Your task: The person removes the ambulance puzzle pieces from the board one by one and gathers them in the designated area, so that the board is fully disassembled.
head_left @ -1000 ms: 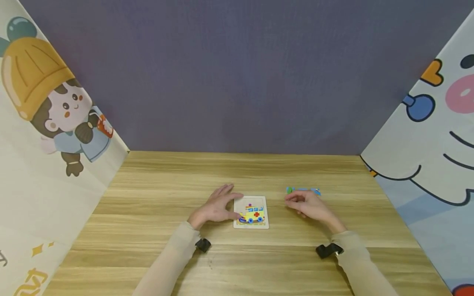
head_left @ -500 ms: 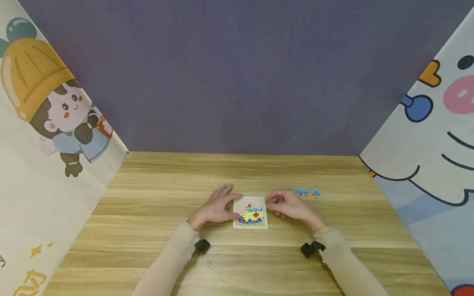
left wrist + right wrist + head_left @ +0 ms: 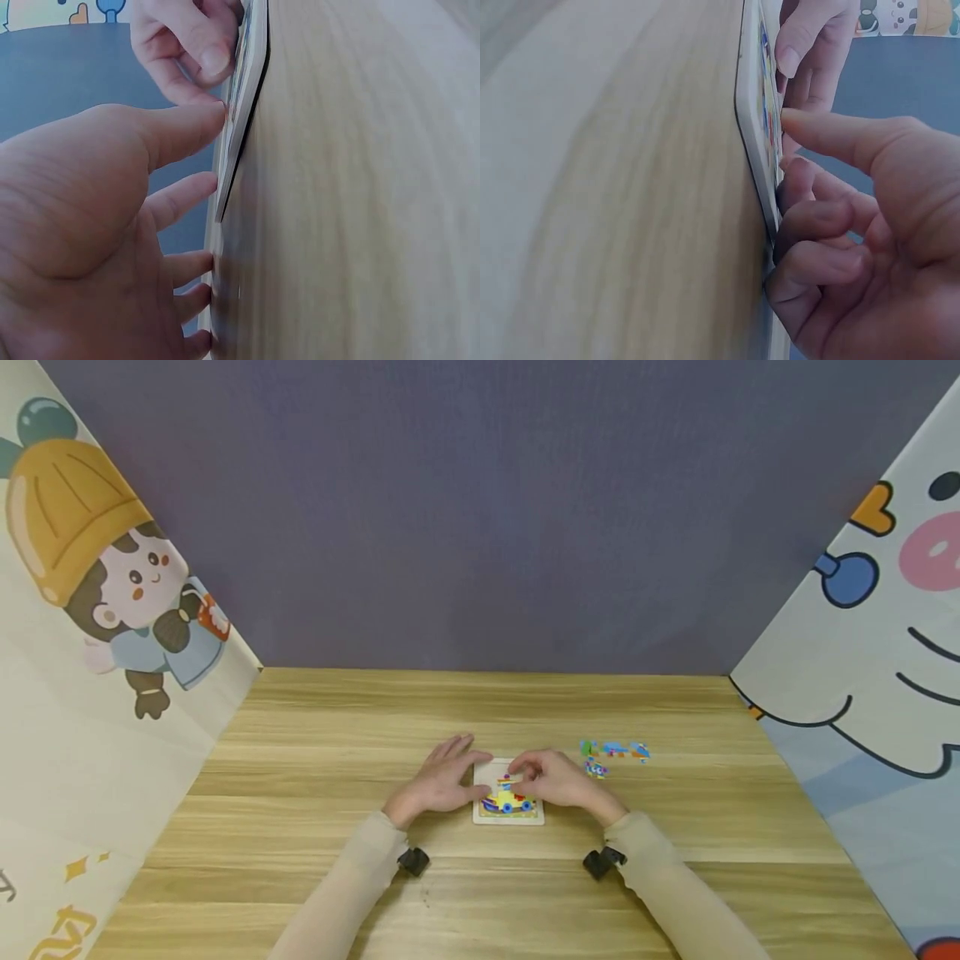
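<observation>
A small square puzzle board (image 3: 488, 770) with a pale rim lies on the wooden table, with a yellow ambulance picture (image 3: 498, 802) on its lower part. My left hand (image 3: 437, 778) is at the board's left side, its fingers spread and nearly straight, its thumb at the edge. Over the board's right half is my right hand (image 3: 558, 778). In the right wrist view its thumb (image 3: 832, 135) reaches straight to the picture, with the index fingertip close to the board and the other fingers bent. I cannot tell whether a piece is between thumb and index finger.
Several small colourful puzzle pieces (image 3: 615, 749) lie in a row right of the board, and another piece (image 3: 596, 768) lies just below them. A dark grey panel (image 3: 480, 527) rises behind the table (image 3: 360, 710). Printed cartoon walls stand on both sides.
My right hand has moved left from the loose pieces onto the board, uncovering the pieces it had hidden. Its thumb and index finger are further apart. My left hand has stayed at the board.
</observation>
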{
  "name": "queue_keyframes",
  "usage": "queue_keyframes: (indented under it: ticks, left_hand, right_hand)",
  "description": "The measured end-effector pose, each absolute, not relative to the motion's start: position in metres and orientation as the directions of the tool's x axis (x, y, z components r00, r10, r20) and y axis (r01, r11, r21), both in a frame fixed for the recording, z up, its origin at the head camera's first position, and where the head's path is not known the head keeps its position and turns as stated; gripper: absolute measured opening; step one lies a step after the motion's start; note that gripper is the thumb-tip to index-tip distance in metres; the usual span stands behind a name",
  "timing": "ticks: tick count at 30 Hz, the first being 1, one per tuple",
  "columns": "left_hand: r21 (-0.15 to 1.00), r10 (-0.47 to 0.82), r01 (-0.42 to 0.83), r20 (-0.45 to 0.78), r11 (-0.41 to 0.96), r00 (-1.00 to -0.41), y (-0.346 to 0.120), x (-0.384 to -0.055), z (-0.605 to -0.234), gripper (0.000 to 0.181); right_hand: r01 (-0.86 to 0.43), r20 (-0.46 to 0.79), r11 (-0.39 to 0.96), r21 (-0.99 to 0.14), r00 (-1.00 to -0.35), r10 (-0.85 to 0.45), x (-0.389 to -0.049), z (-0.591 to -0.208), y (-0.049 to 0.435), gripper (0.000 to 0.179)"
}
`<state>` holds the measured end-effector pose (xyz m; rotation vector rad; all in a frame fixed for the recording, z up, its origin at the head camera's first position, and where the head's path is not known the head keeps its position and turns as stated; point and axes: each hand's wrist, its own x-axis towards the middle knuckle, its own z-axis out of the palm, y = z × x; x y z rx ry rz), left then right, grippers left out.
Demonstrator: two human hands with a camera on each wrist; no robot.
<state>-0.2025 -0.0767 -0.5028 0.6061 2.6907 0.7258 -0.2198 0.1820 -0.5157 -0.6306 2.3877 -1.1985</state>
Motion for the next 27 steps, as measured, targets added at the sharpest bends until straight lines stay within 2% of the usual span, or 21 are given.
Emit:
queue_keyframes:
  ticks: [6,11,18,27]
  left_hand:
    - [0.509,0.454,0.323,-0.156,0.798,-0.877,-0.0731,-0.2002,-0.501,0.062]
    - [0.509,0.443,0.312,-0.157,0.803,-0.883,-0.0717,-0.1996,-0.5,0.062]
    - [0.512,0.442,0.297,-0.187,0.806,-0.877,-0.0705,-0.1977,-0.4979,0.074]
    - [0.513,0.434,0.292,-0.18,0.807,-0.883,-0.0679,-0.1966,-0.4972,0.08]
  right_hand:
    - [-0.214,-0.168,0.529,-0.821,-0.795,-0.583,-0.2197,-0.5149,0.1792,0.033]
    - [-0.215,-0.172,0.541,-0.813,-0.8,-0.575,-0.2198,-0.5161,0.1775,0.035]
    - [-0.207,-0.181,0.557,-0.804,-0.808,-0.56,-0.2184,-0.5146,0.1762,0.046]
    - [-0.171,-0.182,0.553,-0.816,-0.831,-0.526,-0.2163,-0.5143,0.1728,0.04]
